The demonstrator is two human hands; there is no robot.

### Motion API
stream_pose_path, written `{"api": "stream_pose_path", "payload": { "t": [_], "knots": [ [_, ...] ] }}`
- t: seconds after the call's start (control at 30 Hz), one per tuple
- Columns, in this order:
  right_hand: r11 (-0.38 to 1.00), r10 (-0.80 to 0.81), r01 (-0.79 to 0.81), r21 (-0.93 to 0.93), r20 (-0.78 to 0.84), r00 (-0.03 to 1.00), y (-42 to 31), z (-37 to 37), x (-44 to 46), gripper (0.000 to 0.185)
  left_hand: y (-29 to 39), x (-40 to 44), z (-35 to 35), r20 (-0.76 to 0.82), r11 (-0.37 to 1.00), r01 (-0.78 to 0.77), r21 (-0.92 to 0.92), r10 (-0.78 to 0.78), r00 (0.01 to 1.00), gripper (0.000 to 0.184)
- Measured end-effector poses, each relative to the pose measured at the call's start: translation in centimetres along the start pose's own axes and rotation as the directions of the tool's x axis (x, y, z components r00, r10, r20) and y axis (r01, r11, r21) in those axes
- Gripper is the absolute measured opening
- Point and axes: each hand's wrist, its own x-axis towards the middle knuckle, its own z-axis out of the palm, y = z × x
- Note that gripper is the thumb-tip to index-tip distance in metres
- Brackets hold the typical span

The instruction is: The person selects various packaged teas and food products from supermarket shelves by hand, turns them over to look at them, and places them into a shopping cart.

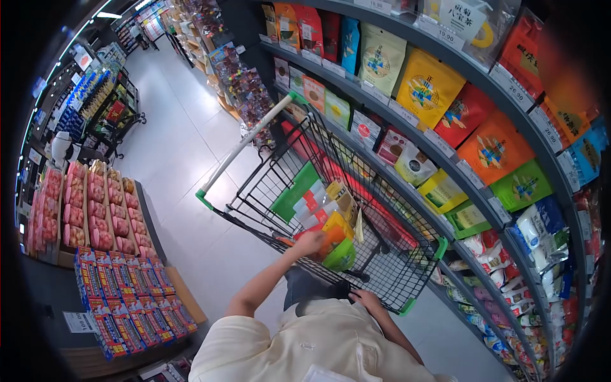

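My left hand (309, 243) reaches over the near side of a wire shopping cart (407, 267) with its fingers closed at the edge of an orange pouch (336, 230). A green pouch (341, 256) lies right against the orange one, and I cannot tell whether the hand grips it too. Beyond them in the cart are white-and-red packages (310, 205) and a yellow-brown pouch (342, 198). My right hand (366, 299) is closed on the cart's near rim, its fingertips partly hidden.
Curved shelves (468, 169) with colourful pouches and price tags run close along the right. At left stand pink-lidded tubs (102, 210) and stacked blue-and-red boxes (130, 293). A tiled aisle (168, 121) stretches ahead past another display (95, 102). The cart's handle (251, 140) points away from me.
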Motion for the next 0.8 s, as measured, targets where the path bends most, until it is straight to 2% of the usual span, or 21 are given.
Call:
{"api": "stream_pose_path", "payload": {
  "t": [0.07,0.1,0.17,0.2,0.23,0.27,0.3,0.4,0.53,0.63,0.8],
  "knots": [
    [0.999,0.023,-0.024,-0.036,-0.029,0.999,-0.2,0.6,0.1,0.043,-0.5,-0.6,-4.8,-0.168,0.998,0.063,0.014,-0.059,0.984,0.024],
    [0.995,0.060,-0.062,-0.083,-0.035,0.998,-1.7,0.0,-0.5,0.042,-0.5,-1.1,-7.1,-0.288,0.996,0.048,0.073,-0.025,0.957,0.022],
    [0.978,0.073,-0.092,-0.188,-0.108,0.991,-2.9,0.8,-0.1,0.038,-3.7,-2.0,-11.0,-0.389,0.941,0.040,0.336,0.100,0.916,0.021],
    [0.965,0.047,-0.089,-0.246,-0.172,0.984,-2.3,1.9,-0.1,0.035,-5.4,-2.4,-12.9,-0.403,0.895,0.045,0.445,0.155,0.902,0.020],
    [0.950,0.018,-0.090,-0.300,-0.235,0.972,-1.9,2.9,0.0,0.033,-7.0,-3.2,-14.1,-0.448,0.804,0.146,0.577,0.162,0.879,0.020],
    [0.941,0.058,-0.142,-0.308,-0.266,0.962,-2.1,3.6,0.3,0.031,-9.2,-4.4,-15.0,-0.489,0.686,0.249,0.684,0.178,0.854,0.020],
    [0.929,0.101,-0.197,-0.312,-0.298,0.949,-2.3,4.3,0.6,0.029,-14.9,-4.2,-15.6,-0.318,0.612,0.113,0.783,0.237,0.918,0.019],
    [0.889,0.119,-0.278,-0.364,-0.402,0.908,-2.3,6.3,1.8,0.023,-12.2,-6.8,-17.4,-0.090,0.584,-0.049,0.810,0.206,0.974,0.018],
    [0.873,0.171,-0.368,-0.320,-0.505,0.846,-4.2,8.1,3.0,0.019,-13.3,-6.6,-18.0,-0.085,0.518,-0.028,0.855,0.192,0.978,0.020],
    [0.843,0.183,-0.425,-0.330,-0.567,0.803,-5.3,9.6,3.8,0.020,-14.2,-6.7,-19.2,-0.059,0.526,-0.035,0.849,0.161,0.985,0.020],
    [0.860,0.181,-0.419,-0.291,-0.594,0.784,-8.7,10.9,5.3,0.016,-15.8,-7.2,-21.9,-0.055,0.528,-0.021,0.849,0.127,0.990,0.021]
  ]
}}
